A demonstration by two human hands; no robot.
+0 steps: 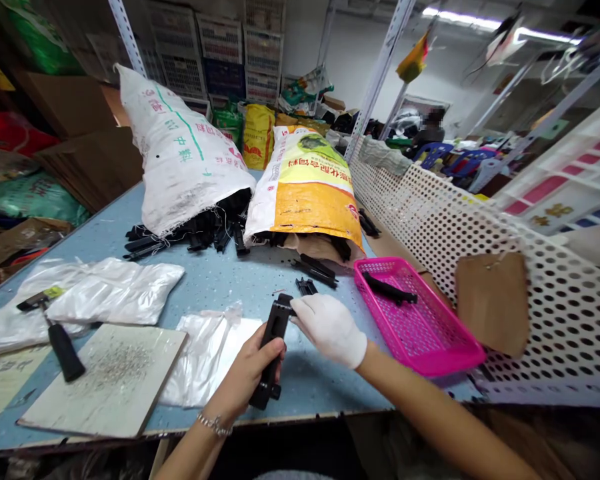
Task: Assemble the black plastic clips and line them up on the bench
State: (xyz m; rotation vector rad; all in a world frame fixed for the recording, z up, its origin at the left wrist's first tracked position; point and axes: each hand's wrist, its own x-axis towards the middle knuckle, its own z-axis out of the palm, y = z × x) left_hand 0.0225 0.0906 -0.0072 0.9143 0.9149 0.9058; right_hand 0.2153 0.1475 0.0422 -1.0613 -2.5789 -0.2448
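Head view: our left hand (253, 367) wraps black bar (279, 323) above front of table (325, 390); gloved right hand (330, 330) bunches fingers at bar's top, whether holding anything, we cannot tell. Slack left thumb could drop bar; glove cloth could snag.

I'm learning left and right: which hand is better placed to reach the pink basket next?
Probably the gloved right hand: it's nearer the pink basket, though it's up at the top end of the black part. The bare left hand is farther off, wrapped around that part.
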